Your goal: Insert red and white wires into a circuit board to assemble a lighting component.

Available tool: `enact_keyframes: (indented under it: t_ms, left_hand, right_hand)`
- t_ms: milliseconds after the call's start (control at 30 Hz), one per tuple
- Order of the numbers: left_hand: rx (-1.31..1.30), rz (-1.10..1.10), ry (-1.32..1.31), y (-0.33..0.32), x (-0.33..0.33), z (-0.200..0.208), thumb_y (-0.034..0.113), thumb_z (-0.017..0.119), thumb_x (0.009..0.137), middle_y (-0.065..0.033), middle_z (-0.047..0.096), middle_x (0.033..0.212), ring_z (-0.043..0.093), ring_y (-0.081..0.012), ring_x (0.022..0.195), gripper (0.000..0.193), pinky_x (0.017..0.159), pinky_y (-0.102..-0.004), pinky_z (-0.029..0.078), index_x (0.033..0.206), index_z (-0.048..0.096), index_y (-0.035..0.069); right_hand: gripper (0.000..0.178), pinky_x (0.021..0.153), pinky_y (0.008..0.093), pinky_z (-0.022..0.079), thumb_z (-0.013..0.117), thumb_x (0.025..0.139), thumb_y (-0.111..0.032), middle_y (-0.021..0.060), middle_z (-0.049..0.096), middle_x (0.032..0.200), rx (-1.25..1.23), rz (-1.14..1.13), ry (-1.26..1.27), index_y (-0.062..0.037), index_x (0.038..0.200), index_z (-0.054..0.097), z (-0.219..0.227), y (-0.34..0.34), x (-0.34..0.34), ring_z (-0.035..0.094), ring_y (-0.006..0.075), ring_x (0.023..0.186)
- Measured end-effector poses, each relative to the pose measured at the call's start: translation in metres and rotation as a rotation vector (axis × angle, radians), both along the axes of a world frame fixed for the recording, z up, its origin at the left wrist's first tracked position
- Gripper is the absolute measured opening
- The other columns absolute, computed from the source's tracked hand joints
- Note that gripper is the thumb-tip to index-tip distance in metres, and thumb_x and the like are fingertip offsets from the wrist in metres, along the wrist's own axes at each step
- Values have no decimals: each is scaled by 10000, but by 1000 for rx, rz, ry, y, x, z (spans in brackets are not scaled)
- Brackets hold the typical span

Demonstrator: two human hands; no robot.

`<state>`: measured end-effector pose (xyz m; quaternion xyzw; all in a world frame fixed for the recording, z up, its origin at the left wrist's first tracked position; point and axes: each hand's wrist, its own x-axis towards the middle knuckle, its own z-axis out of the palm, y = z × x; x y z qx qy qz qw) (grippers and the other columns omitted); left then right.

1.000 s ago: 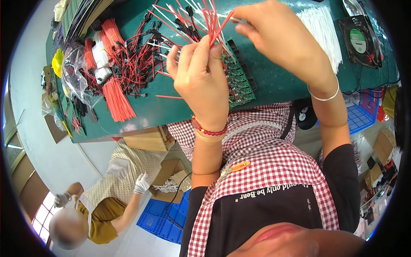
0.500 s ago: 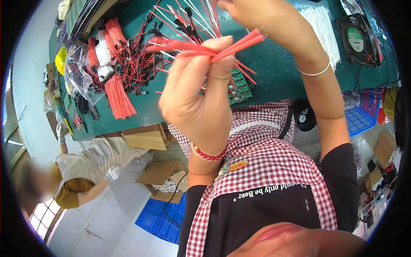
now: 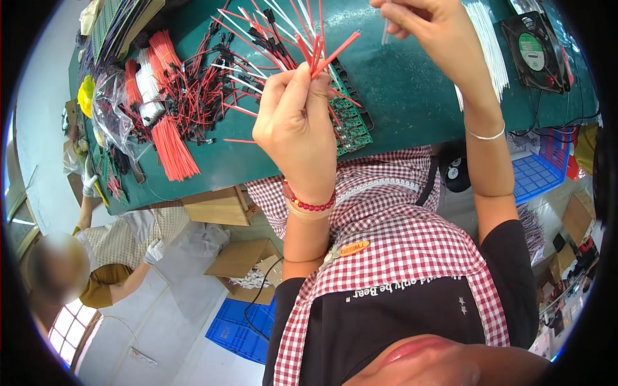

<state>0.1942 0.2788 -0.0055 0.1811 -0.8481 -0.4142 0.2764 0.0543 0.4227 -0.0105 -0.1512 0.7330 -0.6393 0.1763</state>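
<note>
My left hand (image 3: 293,128) is closed in a pinch around a small bunch of red wires (image 3: 338,53), whose ends fan out above the fingers. Just behind it lies a panel of green circuit boards (image 3: 351,125), partly covered by that hand. Red and white wires with black connectors (image 3: 277,46) spread over the bench beyond the fingers. Farther right and higher up, my right hand (image 3: 431,26) pinches a thin whitish strand (image 3: 385,31), probably a wire; the frame's top edge cuts off part of that hand.
Bundles of red wires (image 3: 174,151) and white wires (image 3: 149,83) lie on the green bench (image 3: 418,122) at left, beside a clear plastic bag (image 3: 112,106). To the right are loose white wires (image 3: 486,48) and a black fan (image 3: 535,51). Another person (image 3: 122,251) works at far left.
My left hand has lowered slightly, and the red wires in it now point more upward. My right hand has shifted right, with a whitish strand now visible in its fingers.
</note>
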Motion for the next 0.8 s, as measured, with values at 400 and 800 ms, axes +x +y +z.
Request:
enact_keyframes:
  t_ms: [400, 800]
  left_hand:
    - [-20, -23, -47, -23, -2, -11, 45, 717, 828, -80, 673, 760, 612, -219, 640, 124, 657, -318, 449, 931, 712, -23]
    - [-100, -48, -120, -25, -4, -7, 65, 729, 827, -83, 649, 766, 596, -236, 659, 134, 655, -319, 463, 937, 718, -12]
  right_hand:
    - [168, 596, 191, 470, 622, 964, -112, 6, 646, 808, -221, 20, -90, 1, 1062, 699, -26, 22, 51, 591, 53, 682]
    - [112, 592, 198, 481, 645, 919, -54, 24, 653, 828, -152, 62, 71, 29, 974, 697, -29, 0, 62, 593, 58, 678]
